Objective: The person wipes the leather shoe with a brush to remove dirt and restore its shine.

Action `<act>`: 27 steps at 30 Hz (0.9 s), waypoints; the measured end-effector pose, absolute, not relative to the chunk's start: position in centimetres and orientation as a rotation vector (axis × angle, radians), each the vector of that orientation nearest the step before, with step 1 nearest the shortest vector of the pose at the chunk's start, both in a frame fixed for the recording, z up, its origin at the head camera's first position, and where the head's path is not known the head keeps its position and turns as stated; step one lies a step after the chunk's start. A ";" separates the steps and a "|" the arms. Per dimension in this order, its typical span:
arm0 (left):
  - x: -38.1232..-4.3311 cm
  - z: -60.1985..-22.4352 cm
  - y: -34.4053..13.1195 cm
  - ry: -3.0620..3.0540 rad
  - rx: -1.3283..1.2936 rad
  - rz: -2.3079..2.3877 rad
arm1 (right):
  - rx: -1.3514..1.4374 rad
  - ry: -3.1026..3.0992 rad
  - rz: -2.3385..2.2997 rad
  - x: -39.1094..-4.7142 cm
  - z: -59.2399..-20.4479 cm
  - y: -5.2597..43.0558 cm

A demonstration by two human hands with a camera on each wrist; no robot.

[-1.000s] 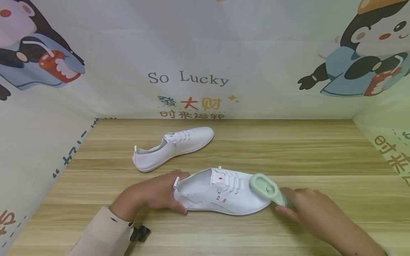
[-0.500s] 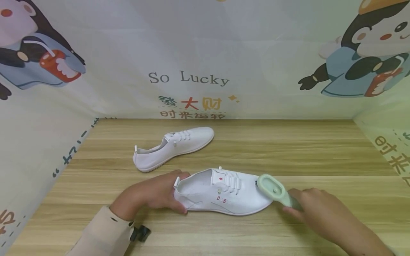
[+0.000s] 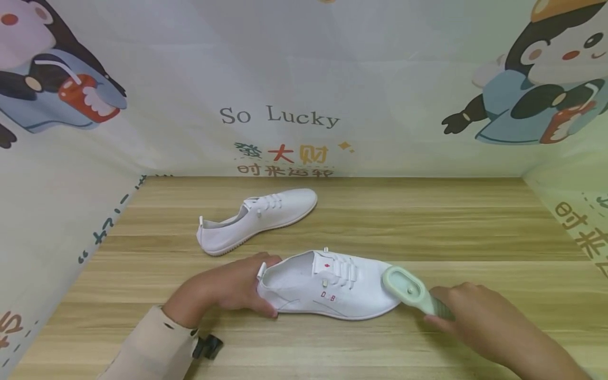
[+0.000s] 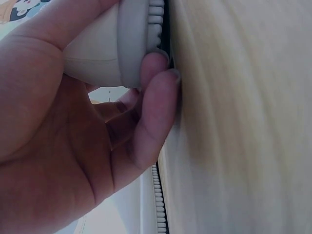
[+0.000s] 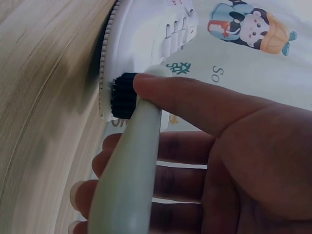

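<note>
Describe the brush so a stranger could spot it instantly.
On the wooden tabletop, find the nearer white shoe. At its toe, the right hand grips the brush. Its pale green body and dark bristles set it apart from that shoe and the farther white shoe.

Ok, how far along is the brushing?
Done: the left hand grips the near shoe by its heel. In hand: the right hand holds the brush at the toe. Remaining: probably more of this shoe, perhaps the far shoe, which no hand touches. What's already clean, I can't tell.
</note>
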State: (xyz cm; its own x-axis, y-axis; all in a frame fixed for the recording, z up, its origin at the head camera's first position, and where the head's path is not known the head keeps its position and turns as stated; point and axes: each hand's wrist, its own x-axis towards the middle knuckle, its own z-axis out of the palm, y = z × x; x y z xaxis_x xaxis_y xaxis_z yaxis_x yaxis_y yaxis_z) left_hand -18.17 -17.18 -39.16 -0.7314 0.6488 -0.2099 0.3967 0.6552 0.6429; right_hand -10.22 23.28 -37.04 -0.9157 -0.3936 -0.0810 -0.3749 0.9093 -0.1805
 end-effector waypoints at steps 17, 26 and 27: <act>-18.1 -39.2 -17.2 2.448 0.813 0.811 | -0.735 2.878 -0.357 -10.2 -37.3 23.3; -18.1 -39.1 -17.2 2.451 0.805 0.814 | -0.738 2.934 -0.308 -10.3 -37.6 22.5; -18.1 -39.1 -17.2 2.450 0.808 0.816 | -0.734 2.939 -0.308 -10.3 -37.7 22.4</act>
